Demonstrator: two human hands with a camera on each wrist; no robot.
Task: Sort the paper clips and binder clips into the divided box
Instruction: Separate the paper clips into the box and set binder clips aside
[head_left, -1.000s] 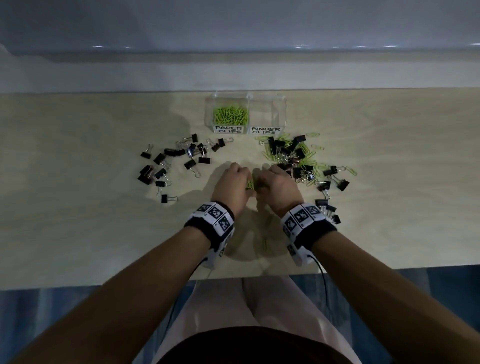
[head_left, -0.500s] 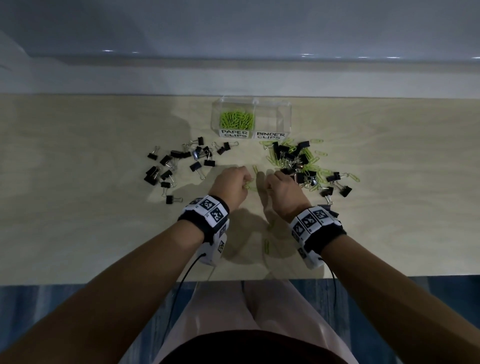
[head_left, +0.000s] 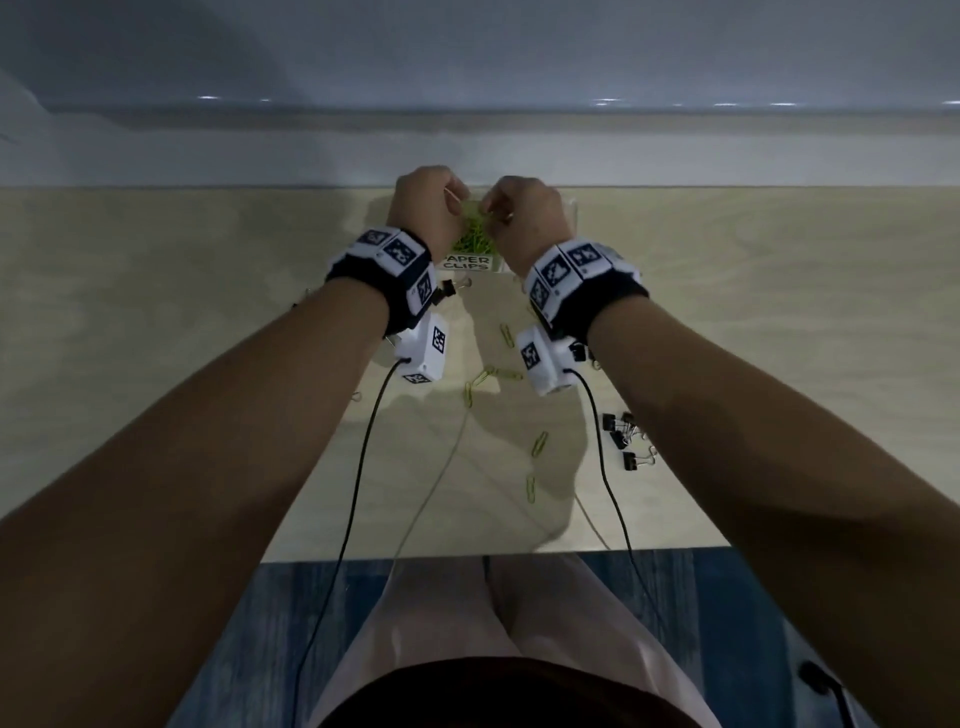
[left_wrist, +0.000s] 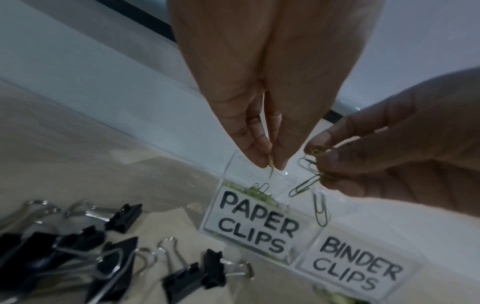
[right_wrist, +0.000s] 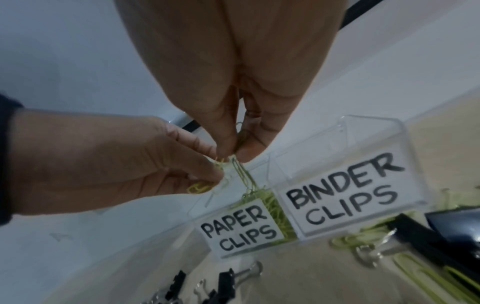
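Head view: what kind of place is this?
Probably a desk set up for recording a sorting task: a light wooden tabletop against a plain wall, a clear divided box labelled PAPER CLIPS and BINDER CLIPS, and marker-covered wristbands with cabled cameras.

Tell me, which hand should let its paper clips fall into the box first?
Probably the right hand. Its paper clips dangle straight over the green pile in the PAPER CLIPS compartment. The left hand pinches its clips further out toward that compartment's outer edge.
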